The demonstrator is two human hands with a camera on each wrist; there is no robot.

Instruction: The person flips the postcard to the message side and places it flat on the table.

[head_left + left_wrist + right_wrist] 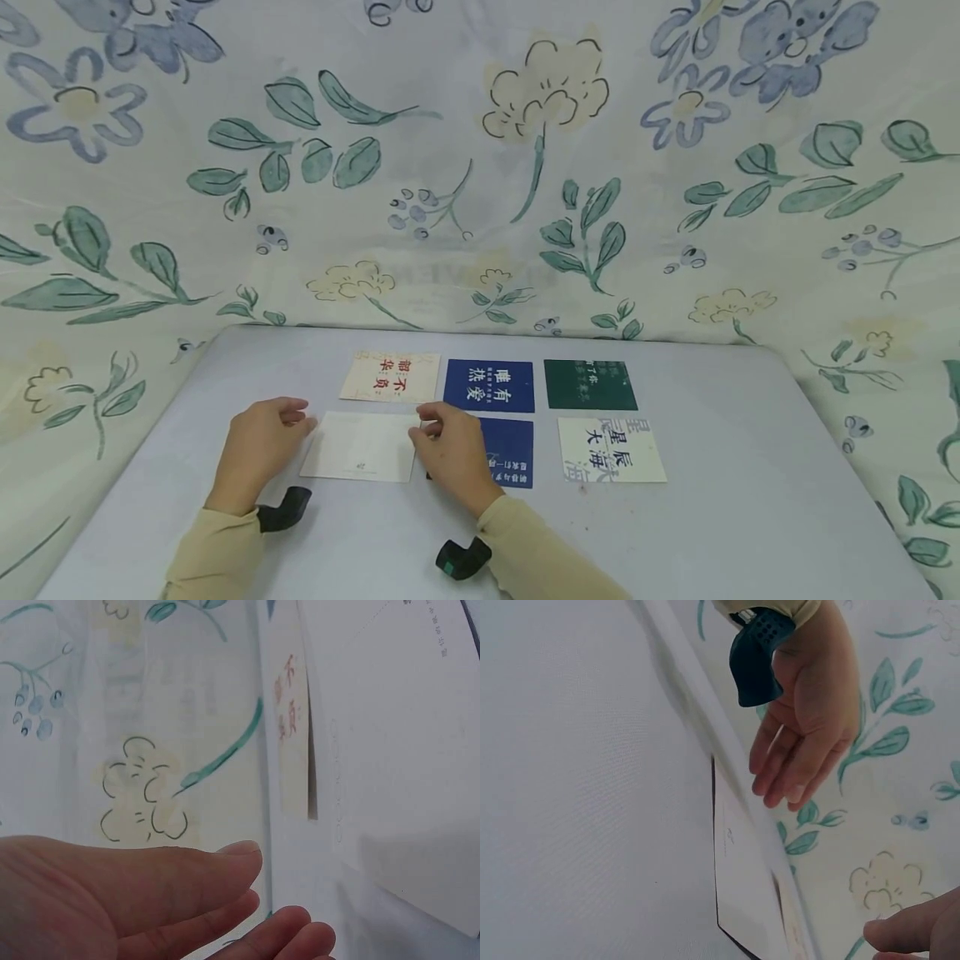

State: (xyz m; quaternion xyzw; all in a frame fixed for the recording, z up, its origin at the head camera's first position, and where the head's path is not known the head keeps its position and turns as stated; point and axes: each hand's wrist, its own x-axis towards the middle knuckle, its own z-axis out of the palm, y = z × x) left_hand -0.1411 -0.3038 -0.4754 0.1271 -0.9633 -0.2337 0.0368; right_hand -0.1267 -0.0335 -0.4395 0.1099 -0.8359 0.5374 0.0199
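A white card (360, 447), its upper face nearly blank with small print, lies on the table between both hands. My left hand (262, 446) hovers at its left edge, fingers loosely bent. In the left wrist view the left thumb and fingers (285, 937) hold nothing, and the white card (405, 750) is beyond them. Over the card's upper right corner is my right hand (456, 454), thumb and forefinger apart. It partly covers a dark blue card (512, 452). The right wrist view catches only the right thumb (900, 930), with the left hand (806, 742) across from it.
Behind the white card lies a cream card with red characters (390, 377). A blue card (489, 386) and a dark green card (590, 385) continue that row. A pale card with blue characters (612, 451) is at right. Floral cloth (450, 275) hangs behind the white table (720, 517).
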